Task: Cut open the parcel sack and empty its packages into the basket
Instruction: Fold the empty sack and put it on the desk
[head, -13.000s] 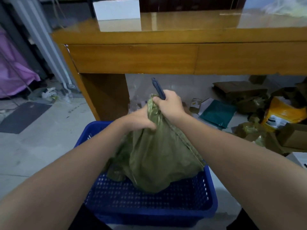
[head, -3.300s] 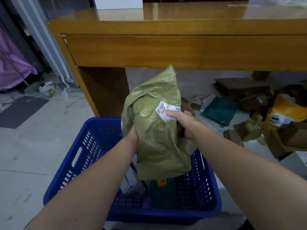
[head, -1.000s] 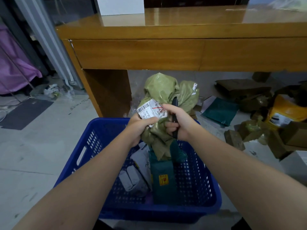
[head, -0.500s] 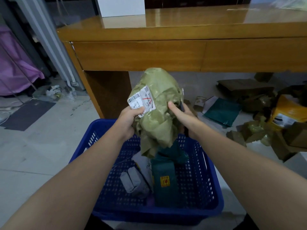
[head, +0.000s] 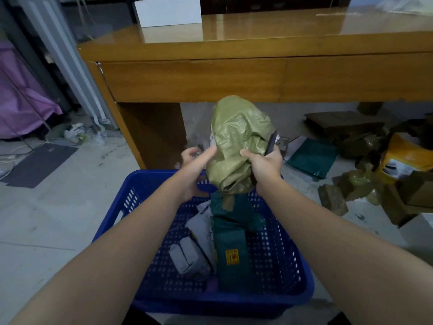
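Observation:
The olive-green woven parcel sack (head: 239, 141) is crumpled into a ball above the far edge of the blue plastic basket (head: 293, 289). My right hand (head: 266, 166) grips the sack's right side together with a dark cutter (head: 271, 143) that sticks up from the fist. My left hand (head: 198, 158) is at the sack's left side with its fingers stretched out against the fabric, not closed on it. Inside the basket lie a dark green package (head: 230, 256) with a yellow sticker and grey wrapped packages (head: 189, 256). The sack's lower end hangs onto the green package.
A wooden desk (head: 234, 78) stands right behind the basket, with a white box (head: 167, 10) on top. On the floor at the right lie cardboard boxes (head: 332, 199), a teal mailer (head: 312, 158) and a yellow bag (head: 403, 160). Purple cloth (head: 21, 102) and a dark mat (head: 39, 164) are at the left.
My left hand has let go of the labelled part of the sack and opened. The sack is bunched tighter and sits more to the right, in my right hand.

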